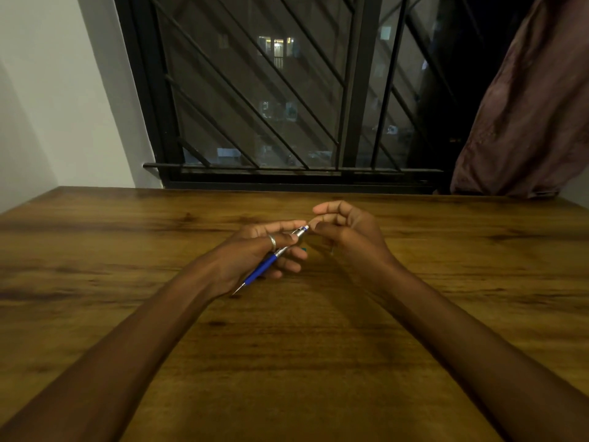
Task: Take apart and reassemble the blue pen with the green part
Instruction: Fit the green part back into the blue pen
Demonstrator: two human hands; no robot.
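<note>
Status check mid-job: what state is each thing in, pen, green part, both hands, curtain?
left hand: grips the pen's barrel.
right hand: fingers curled at the pen's silver end; a pinch cannot be told.
blue pen: held slanted, tip toward the person.
green part: only a sliver shows past the left hand.
curtain: pulled aside, right of the window.

Wood-grain table [95, 250], brown with dark streaks, smooth and faintly sheeny. Glossy plastic-looking barrel on the blue pen [264, 266], plus a shiny silvery upper section and a thin metallic tip. Mostly hidden green part [304, 249], finish unclear. Polished silver-coloured metal ring [272, 242]. Dark window bars [357, 90] of matt, painted-looking metal. Brownish curtain [526, 106] of soft, creased cloth with a dull sheen. Pale wall [47, 90], matt and smooth.
</note>
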